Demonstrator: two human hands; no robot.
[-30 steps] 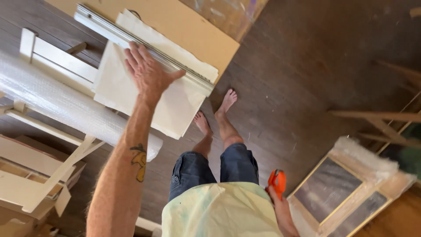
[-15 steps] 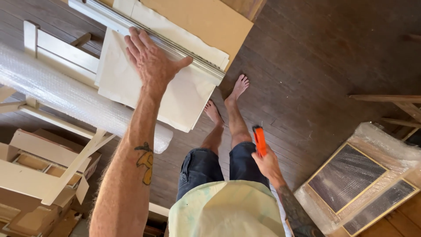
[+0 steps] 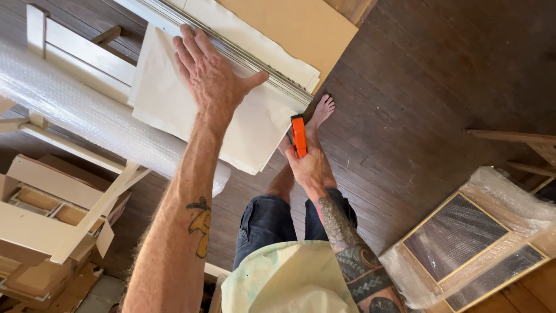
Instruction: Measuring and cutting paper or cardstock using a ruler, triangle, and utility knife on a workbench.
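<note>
left hand [image 3: 211,78]: released, fingers spread, palm pressed flat on the cream paper sheet [image 3: 243,124], which lies over the white frame [image 3: 231,49] at 12 o'clock. right hand [image 3: 310,168]: clenched around the orange utility knife [image 3: 299,134], gripping its lower end; the knife points toward 12 o'clock, its upper end just beside the sheet's lower right edge. whether the blade touches the paper cannot be told. a roll of bubble wrap [image 3: 87,113] lies at 9 o'clock, just beside the sheet. a brown board [image 3: 289,23] rests beyond the frame. a plastic-wrapped framed panel [image 3: 463,243] lies on the dark wood floor [image 3: 434,87] at 4 o'clock, well apart from both hands.
</note>
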